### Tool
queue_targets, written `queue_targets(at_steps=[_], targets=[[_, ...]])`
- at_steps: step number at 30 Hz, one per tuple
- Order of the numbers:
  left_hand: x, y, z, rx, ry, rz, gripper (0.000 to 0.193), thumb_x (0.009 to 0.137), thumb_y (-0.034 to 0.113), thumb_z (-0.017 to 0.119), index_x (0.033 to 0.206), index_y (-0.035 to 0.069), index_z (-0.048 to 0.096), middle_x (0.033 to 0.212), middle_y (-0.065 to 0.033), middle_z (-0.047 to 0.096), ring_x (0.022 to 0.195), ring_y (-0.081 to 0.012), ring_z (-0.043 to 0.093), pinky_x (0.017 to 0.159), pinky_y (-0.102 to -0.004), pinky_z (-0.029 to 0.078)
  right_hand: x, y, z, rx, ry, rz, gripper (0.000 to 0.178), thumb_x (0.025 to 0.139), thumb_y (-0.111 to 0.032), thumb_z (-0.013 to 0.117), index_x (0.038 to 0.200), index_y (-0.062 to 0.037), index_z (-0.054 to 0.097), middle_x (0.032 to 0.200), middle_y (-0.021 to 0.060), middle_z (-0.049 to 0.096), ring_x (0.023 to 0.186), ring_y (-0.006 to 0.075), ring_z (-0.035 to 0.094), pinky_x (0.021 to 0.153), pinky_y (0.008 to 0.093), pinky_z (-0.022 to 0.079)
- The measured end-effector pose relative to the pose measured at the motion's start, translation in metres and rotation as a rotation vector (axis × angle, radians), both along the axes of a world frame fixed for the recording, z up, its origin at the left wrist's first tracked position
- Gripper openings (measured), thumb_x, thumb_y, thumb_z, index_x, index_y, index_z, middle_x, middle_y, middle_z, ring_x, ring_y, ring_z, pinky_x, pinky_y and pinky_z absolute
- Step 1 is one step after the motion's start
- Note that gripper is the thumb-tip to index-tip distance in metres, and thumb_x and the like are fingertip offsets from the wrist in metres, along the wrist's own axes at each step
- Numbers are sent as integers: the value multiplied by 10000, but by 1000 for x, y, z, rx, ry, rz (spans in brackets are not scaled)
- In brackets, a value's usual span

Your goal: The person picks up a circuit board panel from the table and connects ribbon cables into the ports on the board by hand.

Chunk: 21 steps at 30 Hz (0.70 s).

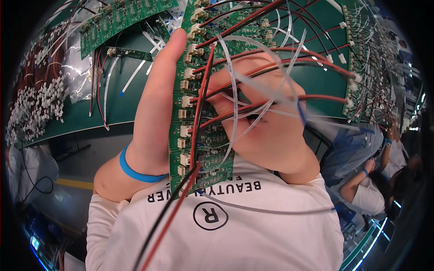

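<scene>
A long green circuit board panel (177,149) stands before my chest, with white connectors down its left side. My left hand (160,77) holds it, the thumb lying along its left edge and the other fingers hidden behind. Red-and-black wires (197,122) run from several connectors, and flat white ribbon cables (234,90) loop across the panel. Over the panel's right side, my right hand (271,108) is curled with its fingertips close to the connectors. Cables cross in front of it, so what it pinches cannot be made out.
On the green table (131,86) lie another green board panel (126,22) and a small narrow board (131,54). Bundled wires with white plugs (40,99) are heaped at left. A wired panel (357,67) lies at right. Other people (366,185) sit beyond.
</scene>
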State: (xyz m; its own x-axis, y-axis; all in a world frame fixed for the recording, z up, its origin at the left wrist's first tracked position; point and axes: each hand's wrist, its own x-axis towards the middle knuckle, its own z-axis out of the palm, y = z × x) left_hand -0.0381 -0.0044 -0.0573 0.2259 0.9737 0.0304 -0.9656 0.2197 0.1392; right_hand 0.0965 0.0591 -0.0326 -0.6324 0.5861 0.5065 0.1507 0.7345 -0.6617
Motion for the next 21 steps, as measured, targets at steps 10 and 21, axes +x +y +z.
queue_targets(at_steps=[10,21], targets=[[10,0,7,-23,629,270,376,921,248,409,1239,48,402,1099,-116,549,946,-197,559,803,-311,472,16,21,8,-93,97,30,192,652,12,680,840,39,649,871,114,631,838,190,581,711,289,461],[14,-3,10,-72,1255,572,301,918,232,427,1140,37,485,976,-121,603,823,-193,602,716,-315,503,5,22,6,-3,22,41,172,603,15,674,767,-13,632,717,70,594,669,197,574,654,299,433]])
